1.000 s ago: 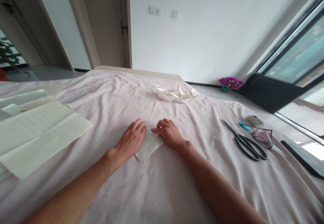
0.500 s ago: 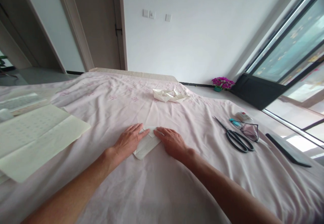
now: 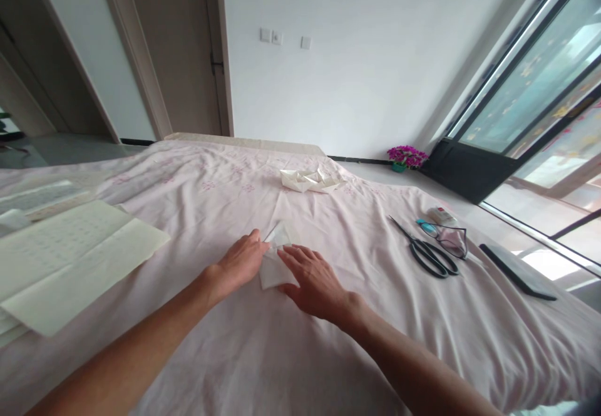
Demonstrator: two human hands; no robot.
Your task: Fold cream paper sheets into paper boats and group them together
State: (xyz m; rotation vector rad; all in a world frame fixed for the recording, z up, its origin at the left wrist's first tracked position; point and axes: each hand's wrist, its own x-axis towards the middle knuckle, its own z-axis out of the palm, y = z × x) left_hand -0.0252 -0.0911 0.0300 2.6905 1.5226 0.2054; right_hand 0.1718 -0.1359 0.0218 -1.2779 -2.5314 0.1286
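A small piece of folded white paper [image 3: 272,273] lies on the pink bedsheet [image 3: 225,347] in front of me, its pointed upper part standing out beyond my fingers. My left hand [image 3: 241,259] pinches the paper's left edge between thumb and fingers. Resting on its right side is my right hand [image 3: 312,280], fingers stretched out and thumb apart, partly covering the paper. Farther back sit white folded paper boats [image 3: 310,181], side by side. At the left are large creased sheets of paper [image 3: 89,259] with faint writing.
To the right lie black-handled scissors [image 3: 429,256], eyeglasses [image 3: 453,240], a small white packet [image 3: 441,215] and a dark flat device [image 3: 516,272]. A pot of purple flowers [image 3: 406,156] stands on the floor by the glass door [image 3: 498,115].
The folded paper has turned so a point faces away from me. My left hand has gone from lying flat to pinching its edge; my right hand has shifted slightly left and nearer me.
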